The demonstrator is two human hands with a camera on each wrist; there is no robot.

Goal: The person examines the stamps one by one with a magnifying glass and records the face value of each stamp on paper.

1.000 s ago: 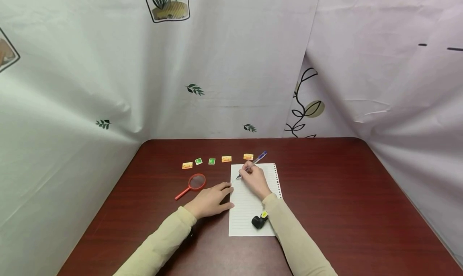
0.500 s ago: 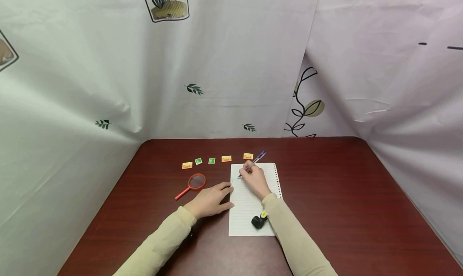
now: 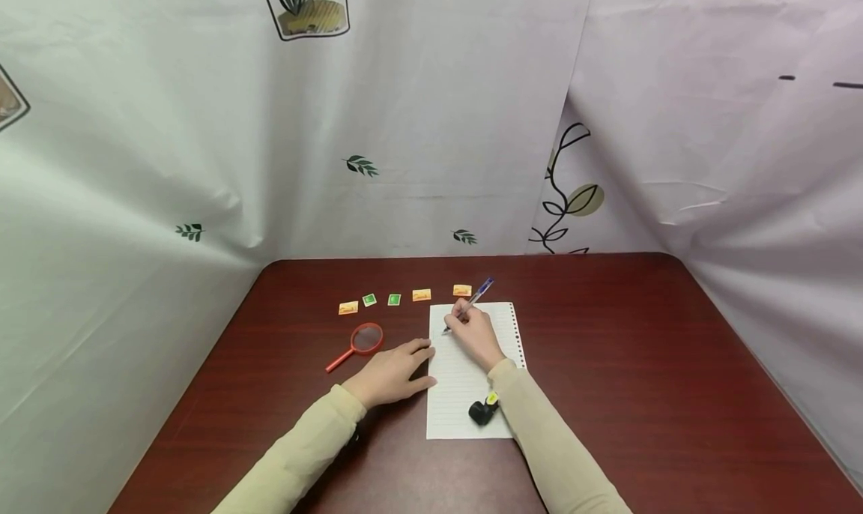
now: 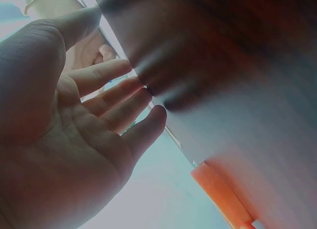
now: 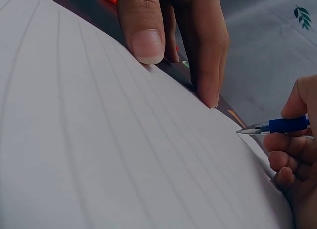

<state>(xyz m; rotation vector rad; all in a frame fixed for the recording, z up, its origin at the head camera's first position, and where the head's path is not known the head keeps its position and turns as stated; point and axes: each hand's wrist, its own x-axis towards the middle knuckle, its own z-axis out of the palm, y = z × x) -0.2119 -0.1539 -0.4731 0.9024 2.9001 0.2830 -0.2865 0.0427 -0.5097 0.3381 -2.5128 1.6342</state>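
My right hand (image 3: 476, 336) pinches a blue pen (image 3: 481, 291) over the upper left of a lined sheet of paper (image 3: 458, 394). In the right wrist view the bare tip of the pen (image 5: 255, 128) points at the page, close to its surface. My left hand (image 3: 389, 373) lies at the paper's left edge with its fingers relaxed and spread. Fingertips (image 4: 157, 113) touch down along that edge in the left wrist view. Left of the paper lies a red magnifying glass (image 3: 367, 339), its handle toward the left sleeve.
Behind the paper, a row of small cards lies on the dark red table (image 3: 607, 364): orange ones (image 3: 421, 295) and green ones (image 3: 394, 300). A black wrist camera (image 3: 482, 413) hangs from the right sleeve over the page. A patterned white cloth (image 3: 431, 124) encloses the table.
The right hand stays at almost the same spot, and the pen's upper end leans slightly further left. The left hand, paper, cards and magnifying glass keep their places.
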